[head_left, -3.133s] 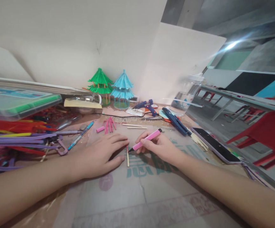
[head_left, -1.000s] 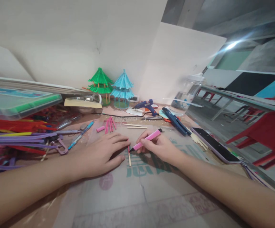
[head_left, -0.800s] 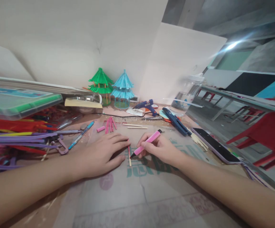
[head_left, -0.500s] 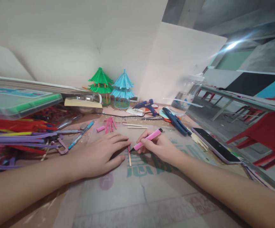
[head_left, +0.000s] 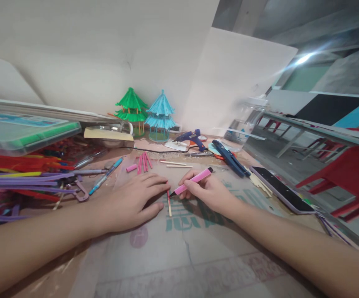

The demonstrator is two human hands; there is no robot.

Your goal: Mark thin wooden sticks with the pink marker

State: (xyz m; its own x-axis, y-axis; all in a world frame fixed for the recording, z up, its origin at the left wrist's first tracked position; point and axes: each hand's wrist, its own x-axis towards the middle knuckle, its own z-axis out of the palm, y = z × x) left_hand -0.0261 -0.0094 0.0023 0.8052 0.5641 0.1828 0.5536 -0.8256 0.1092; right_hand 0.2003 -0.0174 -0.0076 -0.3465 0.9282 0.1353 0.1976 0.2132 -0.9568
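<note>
Now farther up the stick (head_left: 169, 210), the marker (head_left: 198, 178) clamped in the right hand (head_left: 208, 193) leaves the near end bare; the flattened left hand (head_left: 132, 203) touches the far end.

A brown-pink bench (head_left: 51, 281) carries a translucent plastic sheet (head_left: 142, 265) printed with green characters. On the sheet lie a thin wooden stick, part pink and part bare (head_left: 169, 207), and two plain pale wooden sticks (head_left: 176, 166). Toward the back stand a green two-tiered model pavilion (head_left: 131, 103) and a light-blue one (head_left: 161, 111). A blue-barrelled pen (head_left: 106, 176) lies left, a dark-screened phone (head_left: 281, 188) right.
</note>
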